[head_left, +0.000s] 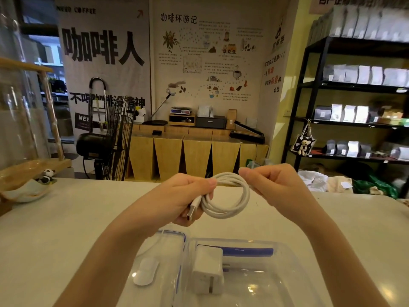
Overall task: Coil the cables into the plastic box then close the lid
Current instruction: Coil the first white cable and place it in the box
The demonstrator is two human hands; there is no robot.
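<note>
poster-covered wall, wooden counter, black shelving at right.

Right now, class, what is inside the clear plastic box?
Inside the plastic box stands a white charger plug, with a blue strip behind it. The box's near end runs out of the picture, so anything there is unseen. The cable is held above in both hands.

We are looking into a coffee shop. Facing us, a big banner is shouting about coffee in bold Chinese characters, and a wall poster is showing beans, cups and a coffee plant. On the right, black metal shelves are holding rows of sealed coffee bags. At the back, a wooden counter is carrying a weighing scale and a bag sealer.
</note>
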